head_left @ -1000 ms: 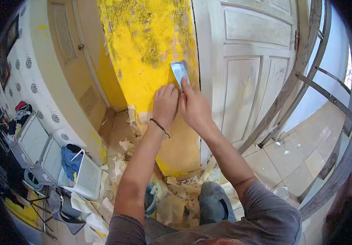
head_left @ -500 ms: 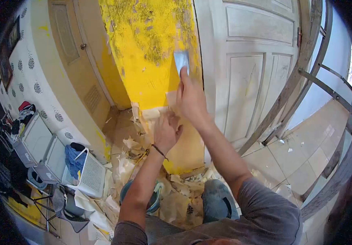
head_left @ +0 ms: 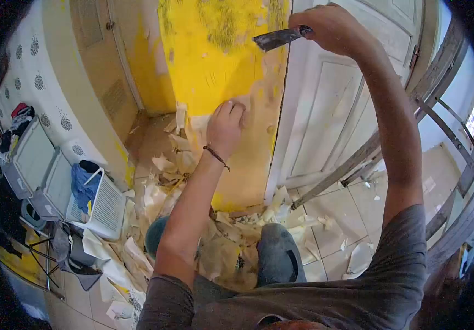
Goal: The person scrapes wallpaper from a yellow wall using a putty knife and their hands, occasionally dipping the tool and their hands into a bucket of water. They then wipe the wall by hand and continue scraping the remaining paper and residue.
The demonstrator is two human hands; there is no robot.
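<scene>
My right hand [head_left: 333,30] is raised near the white door and grips a scraper [head_left: 276,39] by its handle, with the flat blade pointing left in front of the wall. The wall [head_left: 204,71] is yellow with dark blotches above and bare beige below. At the lower border of the yellow, my left hand [head_left: 227,124] touches the wall with its fingers curled; whether it pinches a bit of the peeling layer is too small to tell.
Peeled scraps [head_left: 162,198] cover the floor by the wall's foot. A white basket [head_left: 107,206] with blue cloth stands at the left, near grey boxes [head_left: 33,159]. A white door [head_left: 330,110] and a wooden ladder-like frame [head_left: 369,151] are at the right.
My right hand has pulled the scraper off the wall and swung it up and right. My left hand has shifted slightly up against the wall. The view has moved a little.
</scene>
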